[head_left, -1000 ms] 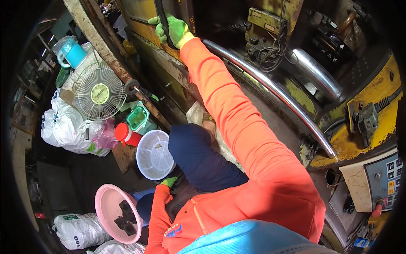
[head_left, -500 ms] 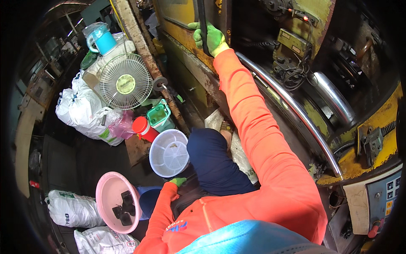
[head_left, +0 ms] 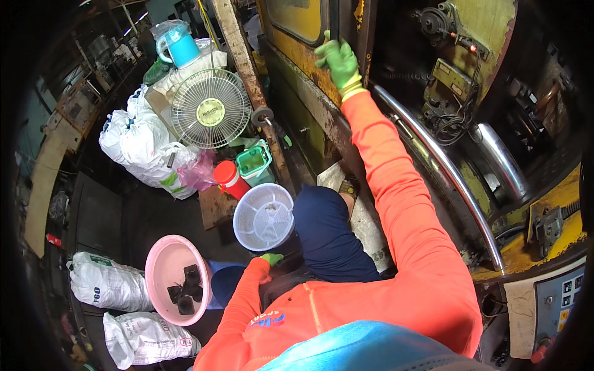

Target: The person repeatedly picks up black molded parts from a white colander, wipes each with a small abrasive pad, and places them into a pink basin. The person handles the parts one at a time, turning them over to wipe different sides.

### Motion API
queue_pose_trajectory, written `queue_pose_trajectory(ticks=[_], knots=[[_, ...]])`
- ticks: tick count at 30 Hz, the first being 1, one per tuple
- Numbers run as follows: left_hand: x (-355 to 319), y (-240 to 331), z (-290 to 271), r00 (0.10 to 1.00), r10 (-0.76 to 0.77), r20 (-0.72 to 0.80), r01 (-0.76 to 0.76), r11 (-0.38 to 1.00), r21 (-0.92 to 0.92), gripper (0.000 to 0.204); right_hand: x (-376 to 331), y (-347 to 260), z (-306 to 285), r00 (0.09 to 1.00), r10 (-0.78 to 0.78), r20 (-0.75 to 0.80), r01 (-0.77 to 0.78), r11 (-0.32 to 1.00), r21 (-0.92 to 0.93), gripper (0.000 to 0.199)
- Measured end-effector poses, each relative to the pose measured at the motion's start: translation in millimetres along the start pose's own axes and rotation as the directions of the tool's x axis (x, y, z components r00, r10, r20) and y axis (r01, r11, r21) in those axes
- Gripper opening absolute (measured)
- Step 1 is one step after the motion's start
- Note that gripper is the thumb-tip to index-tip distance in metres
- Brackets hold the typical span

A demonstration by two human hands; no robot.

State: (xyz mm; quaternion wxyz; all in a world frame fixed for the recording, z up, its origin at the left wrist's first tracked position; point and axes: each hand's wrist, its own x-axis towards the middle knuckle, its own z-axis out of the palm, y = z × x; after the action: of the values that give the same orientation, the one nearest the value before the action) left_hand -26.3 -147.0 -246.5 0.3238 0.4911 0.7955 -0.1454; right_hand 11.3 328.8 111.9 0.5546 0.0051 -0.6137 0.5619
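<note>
Well to the left of the left hand [head_left: 270, 258] lie white sacks [head_left: 106, 285] on the floor, and nearer to it stands a pink basin [head_left: 162, 272] with a few dark parts in its bottom. The left hand, in a green glove, rests low by the person's knee, just below a white round basket [head_left: 265, 216]; only a little of it shows, so I cannot tell whether it is open or closed, or whether it holds anything. Above the basket stand a red-capped bottle [head_left: 230, 178] and a table fan [head_left: 210, 108].

The right hand [head_left: 338, 62], also green-gloved, reaches up at full arm's length and its fingers curl closed around the edge of the yellow sliding door [head_left: 297, 18] of the machine. To move that door well, I judge the grip should stay wrapped on the edge, the pull kept level along the track, and the sleeve kept off the shiny steel rail [head_left: 445, 179] running down to the right of the hand.
</note>
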Motion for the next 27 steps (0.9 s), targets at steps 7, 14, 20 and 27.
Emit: queue_pose_trajectory(ticks=[7,14,20,27], knots=[[4.1,6.6,-15.8,0.999,0.044,-0.013,-0.044,0.999,-0.024,0.058,-10.7,8.3,12.7,0.919,-0.344,-0.195,-0.001,0.490,-0.872,0.044],[9.8,14.7,-28.0,0.986,0.162,-0.044,-0.164,0.984,-0.064,0.056,-11.9,-43.3,11.2,0.969,0.197,-0.147,-0.216,0.397,-0.892,0.052],[11.7,4.4,-35.6,0.972,0.213,-0.094,-0.220,0.973,-0.066,0.054,28.5,-197.8,-25.1,0.732,0.618,0.288,-0.115,0.528,-0.841,0.063],[1.6,-57.4,-24.3,0.976,0.043,-0.214,-0.114,0.937,-0.331,0.053,99.0,-337.9,-128.1,0.845,-0.523,0.108,0.469,0.628,-0.621,0.012]])
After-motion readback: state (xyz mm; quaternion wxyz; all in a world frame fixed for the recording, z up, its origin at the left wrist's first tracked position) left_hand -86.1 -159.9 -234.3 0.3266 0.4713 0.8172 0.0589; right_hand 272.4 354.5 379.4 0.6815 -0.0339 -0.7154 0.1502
